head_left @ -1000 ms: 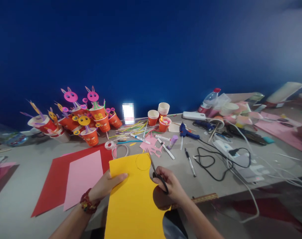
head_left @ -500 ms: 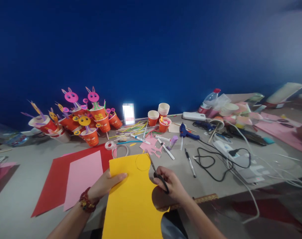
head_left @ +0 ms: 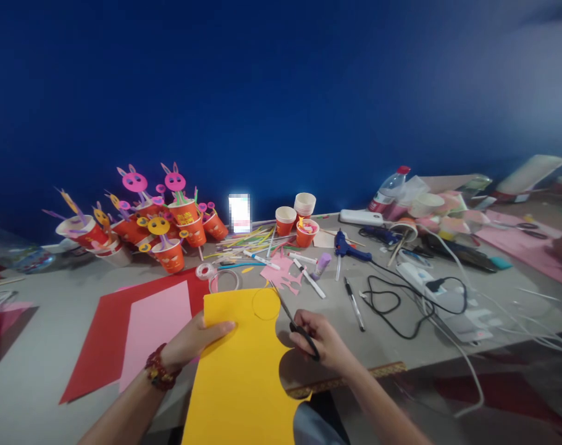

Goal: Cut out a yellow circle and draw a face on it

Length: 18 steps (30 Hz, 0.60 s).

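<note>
A large yellow sheet (head_left: 239,364) with a scalloped right edge is gripped at its left side by my left hand (head_left: 202,337), thumb on top. Near its upper right corner a circle is drawn in pencil. My right hand (head_left: 320,340) is closed on black-handled scissors (head_left: 304,337), whose blades point up and left, beside the sheet's edge at the circle. Beneath and left of the yellow sheet lie a red sheet (head_left: 96,346) and a pink sheet (head_left: 155,321).
Decorated red cups (head_left: 170,254) stand at the back left. Markers (head_left: 309,278), a pink paper scrap (head_left: 283,272) and a tape roll (head_left: 205,271) lie mid-table. To the right are a blue glue gun (head_left: 350,248), a pen (head_left: 355,304), cables and a power strip (head_left: 441,309).
My right hand and the scissors have moved slightly right, away from the sheet's edge. The lower part of the yellow sheet has shifted a little left.
</note>
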Tool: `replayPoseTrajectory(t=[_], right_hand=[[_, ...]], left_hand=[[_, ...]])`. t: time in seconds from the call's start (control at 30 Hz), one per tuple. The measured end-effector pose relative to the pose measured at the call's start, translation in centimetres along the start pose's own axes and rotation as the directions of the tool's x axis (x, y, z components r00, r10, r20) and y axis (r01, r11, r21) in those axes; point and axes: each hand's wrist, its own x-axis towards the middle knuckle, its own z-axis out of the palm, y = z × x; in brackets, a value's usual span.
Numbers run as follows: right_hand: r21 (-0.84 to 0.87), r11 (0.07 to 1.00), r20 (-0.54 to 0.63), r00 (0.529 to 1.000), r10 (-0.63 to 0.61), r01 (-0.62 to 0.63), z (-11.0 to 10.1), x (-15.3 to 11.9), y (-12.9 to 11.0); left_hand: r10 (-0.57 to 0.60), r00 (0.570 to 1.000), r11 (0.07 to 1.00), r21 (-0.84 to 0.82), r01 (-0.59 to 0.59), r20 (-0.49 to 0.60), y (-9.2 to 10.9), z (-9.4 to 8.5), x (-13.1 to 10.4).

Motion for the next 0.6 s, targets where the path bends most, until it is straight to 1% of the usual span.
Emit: replayPoseTrajectory(t=[0.1, 0.17, 0.43, 0.6], right_hand=[[0.013, 1.0, 0.011, 1.0, 0.008, -0.008, -0.12, -0.07, -0.04], [0.018, 1.0, 0.008, 1.0, 0.007, -0.007, -0.12, -0.08, -0.1], [-0.031, 0.999, 0.023, 1.0, 0.015, -0.014, -0.56, -0.02, -0.02], [-0.105, 0.994, 0.007, 1.0, -0.019, 0.02, -0.96, -0.05, 0.21]], left_hand=[[0.035, 0.998, 0.999, 0.02, -0.036, 0.044, 0.07, -0.2, 0.01], [0.041, 0.998, 0.999, 0.03, -0.043, 0.053, 0.14, -0.28, -0.01], [0.003, 0.999, 0.998, 0.058, -0.006, 0.052, 0.31, -0.59, 0.02], [-0.003, 0.997, 0.998, 0.057, -0.002, 0.073, 0.62, -0.7, -0.13]])
